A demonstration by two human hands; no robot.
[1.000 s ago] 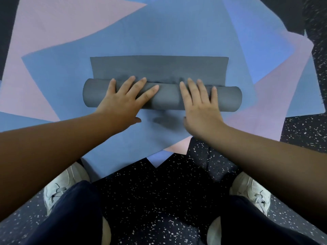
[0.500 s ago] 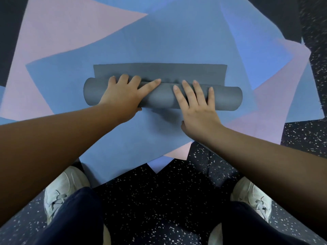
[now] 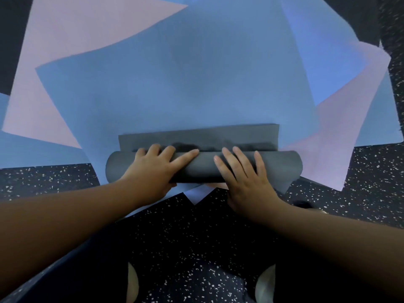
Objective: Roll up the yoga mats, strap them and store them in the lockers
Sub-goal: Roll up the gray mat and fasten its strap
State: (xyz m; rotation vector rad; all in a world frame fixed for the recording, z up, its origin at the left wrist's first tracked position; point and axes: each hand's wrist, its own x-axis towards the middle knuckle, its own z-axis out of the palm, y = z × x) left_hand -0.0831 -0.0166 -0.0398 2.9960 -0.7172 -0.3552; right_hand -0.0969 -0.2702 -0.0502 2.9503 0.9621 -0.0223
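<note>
Grey mat roll (image 3: 204, 167) sits lower centre of frame, its flat tail narrower than half a second ago. My left hand (image 3: 153, 171) and right hand (image 3: 242, 178) press flat on it, fingers straight, gripping nothing. It lies on the blue mat (image 3: 175, 84); pink mats (image 3: 54, 51) fan out beyond. Speckled floor (image 3: 196, 248) borders the near edge.

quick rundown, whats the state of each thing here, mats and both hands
grey mat: mostly rolled, a short flat strip left beyond the roll
blue mat: spread flat, under the grey mat
pink mats: spread flat, partly covered by the blue ones
left hand: fingers straight, pressing on the roll
right hand: fingers straight, pressing on the roll
</note>
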